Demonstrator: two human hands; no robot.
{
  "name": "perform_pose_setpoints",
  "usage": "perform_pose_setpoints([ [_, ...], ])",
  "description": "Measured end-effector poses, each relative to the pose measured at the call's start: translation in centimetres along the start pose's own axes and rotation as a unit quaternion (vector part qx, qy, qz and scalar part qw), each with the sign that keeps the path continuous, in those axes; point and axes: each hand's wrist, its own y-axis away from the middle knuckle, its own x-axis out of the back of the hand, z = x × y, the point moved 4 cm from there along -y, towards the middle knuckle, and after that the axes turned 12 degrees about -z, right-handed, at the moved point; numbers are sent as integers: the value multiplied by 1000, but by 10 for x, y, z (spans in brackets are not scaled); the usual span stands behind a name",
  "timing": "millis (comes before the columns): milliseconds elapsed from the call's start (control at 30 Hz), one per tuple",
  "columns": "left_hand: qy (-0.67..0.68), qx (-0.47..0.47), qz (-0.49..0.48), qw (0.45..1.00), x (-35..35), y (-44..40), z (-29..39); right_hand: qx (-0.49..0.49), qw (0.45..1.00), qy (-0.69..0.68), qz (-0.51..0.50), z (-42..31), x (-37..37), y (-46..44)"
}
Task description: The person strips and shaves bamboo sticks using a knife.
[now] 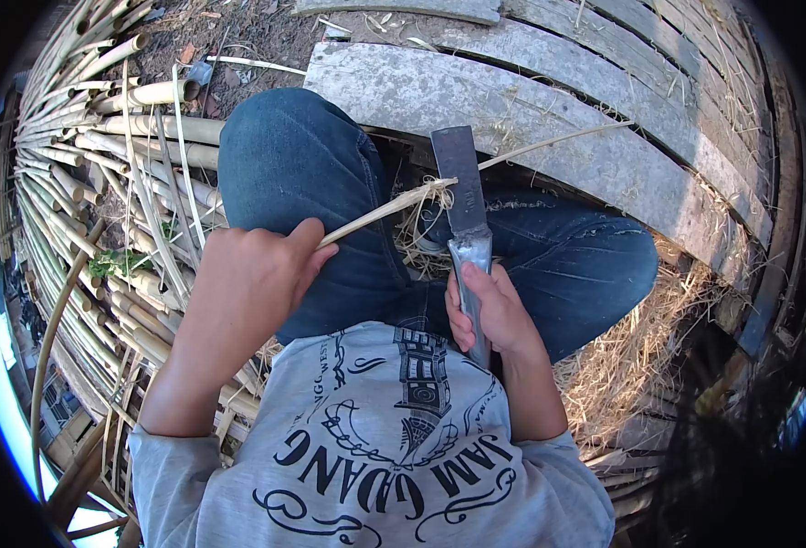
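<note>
My left hand is closed around the near end of a thin bamboo strip, which slants up to the right across my lap. In my right hand is the metal-clad handle of a broad knife, its blade pointing away from me. The strip crosses behind the blade and comes out as a narrow length on its far side. Fine curled shavings bunch on the strip just left of the blade. Both hands are over my jeans. The blade's exact contact with the strip is hard to make out.
Many bamboo poles lie stacked on the left, with loose split strips over them. Weathered wooden planks stretch ahead and to the right. Straw-like shavings heap beside my right knee. A curved stick stands at far left.
</note>
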Motion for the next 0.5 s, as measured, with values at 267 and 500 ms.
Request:
perform_pose_setpoints([
  [267, -1, -1, 8, 1000, -2, 0, -1, 18, 909, -277, -310, 24, 4, -11],
  [500, 5, 3, 6, 1000, -2, 0, 1, 91, 993, -73, 4, 0, 6, -2],
])
